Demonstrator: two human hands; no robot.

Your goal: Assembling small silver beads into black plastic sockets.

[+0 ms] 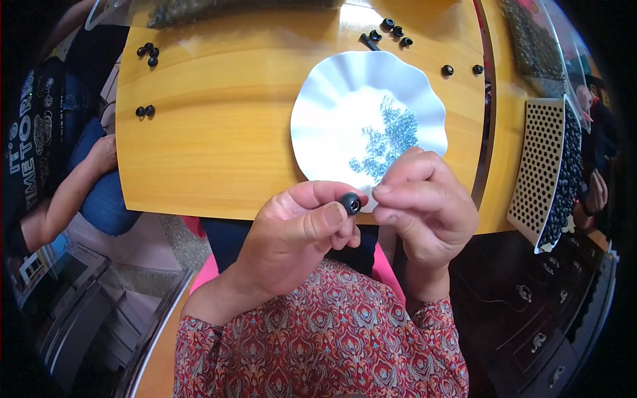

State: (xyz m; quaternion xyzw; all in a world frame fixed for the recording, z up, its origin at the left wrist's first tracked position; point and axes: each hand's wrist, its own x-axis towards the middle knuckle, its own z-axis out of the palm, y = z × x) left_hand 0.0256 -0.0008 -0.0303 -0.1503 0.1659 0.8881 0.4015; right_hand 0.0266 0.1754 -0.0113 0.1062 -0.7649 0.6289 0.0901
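Near the table's front edge, my left hand [292,229] pinches a small round black plastic piece [350,203] between thumb and forefinger. An opening in the piece faces right, with a bright spot inside it. Close beside it, my right hand [424,205] has thumb and forefinger pressed together. Whatever they may hold is too small to make out. Just beyond both hands lies a white plate [322,86] with a wavy rim. Many tiny shiny grey bits [391,136] are heaped on its right half; their exact kind cannot be told.
More black pieces [397,31] lie behind the plate, with two at the right [448,69] and small groups at the far left [149,53]. A perforated white basket [537,159] full of black pieces stands at right. Another person's arm [70,192] rests at the left edge.
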